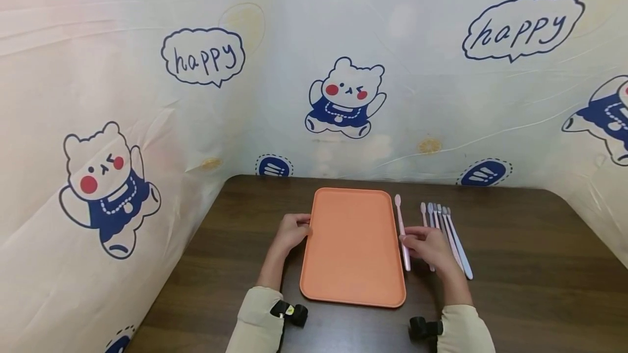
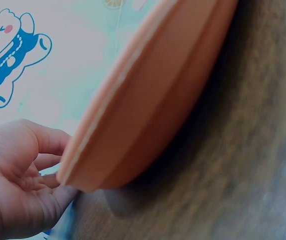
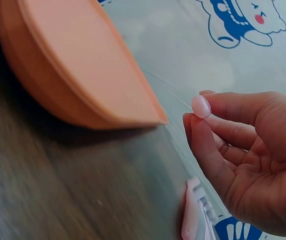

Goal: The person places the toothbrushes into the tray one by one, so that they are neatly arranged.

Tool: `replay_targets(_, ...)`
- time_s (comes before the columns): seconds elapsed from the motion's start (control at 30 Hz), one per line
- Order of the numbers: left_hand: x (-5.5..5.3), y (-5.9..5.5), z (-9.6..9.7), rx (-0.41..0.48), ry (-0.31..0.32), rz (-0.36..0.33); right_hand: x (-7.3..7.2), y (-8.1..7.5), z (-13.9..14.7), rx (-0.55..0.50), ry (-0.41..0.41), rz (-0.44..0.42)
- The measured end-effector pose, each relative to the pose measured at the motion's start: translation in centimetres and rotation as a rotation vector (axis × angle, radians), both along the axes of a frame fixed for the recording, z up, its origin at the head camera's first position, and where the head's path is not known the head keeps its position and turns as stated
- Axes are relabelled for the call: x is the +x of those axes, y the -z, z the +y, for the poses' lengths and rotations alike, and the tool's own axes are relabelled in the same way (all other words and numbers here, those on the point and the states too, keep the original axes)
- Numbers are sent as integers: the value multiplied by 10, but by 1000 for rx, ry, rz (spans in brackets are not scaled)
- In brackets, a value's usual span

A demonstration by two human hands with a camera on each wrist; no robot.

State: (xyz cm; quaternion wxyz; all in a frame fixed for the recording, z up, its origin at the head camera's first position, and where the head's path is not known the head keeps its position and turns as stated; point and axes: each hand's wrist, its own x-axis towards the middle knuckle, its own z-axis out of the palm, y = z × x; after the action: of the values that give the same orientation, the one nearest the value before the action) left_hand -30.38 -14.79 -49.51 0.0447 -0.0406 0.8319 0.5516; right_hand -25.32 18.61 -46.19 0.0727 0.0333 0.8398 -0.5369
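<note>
An orange rectangular tray lies on the dark wooden table, its long sides running away from me. My left hand holds the tray's left edge; in the left wrist view, thumb and fingers meet at the rim. Just beyond the tray's right edge, my right hand pinches a pink toothbrush between thumb and fingertips. Its rounded handle end shows in the right wrist view. Right of that hand lie several toothbrushes side by side, pink and pale blue, partly hidden behind the hand.
The brown wooden table extends to both sides of the tray. Behind and at the sides hangs a pale curtain printed with bears and speech bubbles. Black straps with small cameras sit on both sleeved wrists.
</note>
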Motion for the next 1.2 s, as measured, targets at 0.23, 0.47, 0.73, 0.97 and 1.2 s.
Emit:
replay_targets(0.23, 0, 0, 0, 4, 5, 3, 0, 2, -11, -19, -7, -9)
replay_targets(0.47, 2, -3, 1, -11, 19, 34, 0, 4, -19, -35, -19, 7)
replay_targets(0.73, -1, -2, 0, -18, 6, 15, -1, 5, -30, -46, -26, 31)
replay_targets(0.97, 0, 0, -2, -9, -6, 14, -2, 4, -45, -72, -22, 45)
replay_targets(1.2, -1, 1, -1, -14, -13, 26, -3, 1, -58, -50, -28, 42)
